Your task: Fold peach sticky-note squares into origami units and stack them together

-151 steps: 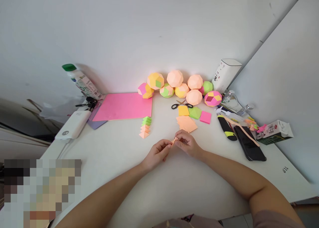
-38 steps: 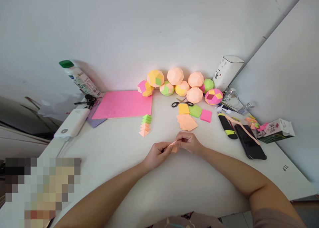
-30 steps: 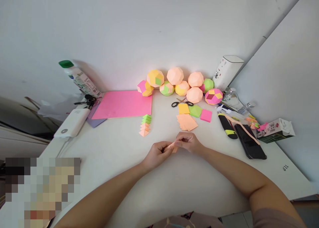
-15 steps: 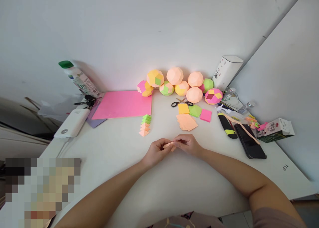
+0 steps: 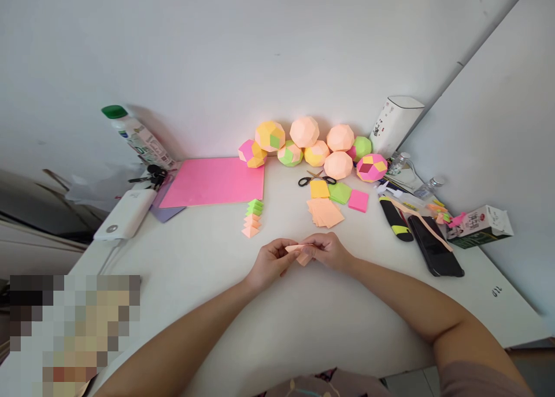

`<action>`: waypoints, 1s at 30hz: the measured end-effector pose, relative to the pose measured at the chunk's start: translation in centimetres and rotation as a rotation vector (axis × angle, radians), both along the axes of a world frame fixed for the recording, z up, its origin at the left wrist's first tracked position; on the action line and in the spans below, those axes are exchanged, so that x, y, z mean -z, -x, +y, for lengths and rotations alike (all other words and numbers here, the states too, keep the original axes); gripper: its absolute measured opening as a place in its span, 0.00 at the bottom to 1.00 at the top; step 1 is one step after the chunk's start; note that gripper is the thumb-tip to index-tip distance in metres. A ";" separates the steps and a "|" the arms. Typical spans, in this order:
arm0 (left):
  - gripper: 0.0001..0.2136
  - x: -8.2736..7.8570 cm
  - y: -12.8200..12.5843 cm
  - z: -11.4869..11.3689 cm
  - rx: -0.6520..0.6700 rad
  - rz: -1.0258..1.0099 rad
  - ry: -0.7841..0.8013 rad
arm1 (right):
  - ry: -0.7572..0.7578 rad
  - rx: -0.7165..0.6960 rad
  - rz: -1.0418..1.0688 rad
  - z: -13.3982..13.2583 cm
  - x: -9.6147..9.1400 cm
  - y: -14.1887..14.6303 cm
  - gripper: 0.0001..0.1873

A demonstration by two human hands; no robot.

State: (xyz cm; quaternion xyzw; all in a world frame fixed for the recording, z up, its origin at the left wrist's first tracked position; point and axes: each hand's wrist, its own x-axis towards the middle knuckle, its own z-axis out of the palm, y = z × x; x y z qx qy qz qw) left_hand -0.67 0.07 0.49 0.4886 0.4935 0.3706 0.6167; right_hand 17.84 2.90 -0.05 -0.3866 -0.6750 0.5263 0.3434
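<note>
A small folded piece of peach sticky-note paper (image 5: 304,257) is held between my hands above the table's front half. My right hand (image 5: 330,252) pinches its right side, thumb on top. At its left end, my left hand (image 5: 271,264) has fingers and thumb closed about the edge; the fingertips are partly hidden. Beyond my left hand lies a row of folded paper pieces (image 5: 251,219), green at the back and peach in front. Fanned peach sheets (image 5: 326,213) lie past my right hand, near yellow (image 5: 319,189), green (image 5: 339,193) and pink (image 5: 358,200) note stacks.
Several faceted paper balls (image 5: 304,132) are piled along the wall. Scissors (image 5: 316,180) lie before them. A pink board (image 5: 212,183) rests at back left near a white bottle (image 5: 145,140). At right are a phone (image 5: 436,247), a black-and-yellow cutter (image 5: 396,219) and a carton (image 5: 481,226).
The left fingers have shifted slightly left and opened a little around the paper, so more of the folded peach piece shows. My right hand has stayed nearly in place.
</note>
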 end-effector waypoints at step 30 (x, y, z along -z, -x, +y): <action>0.17 0.1 0.0 0.2 -0.064 -0.081 0.017 | -0.140 -0.011 0.019 -0.2 1.0 0.1 0.14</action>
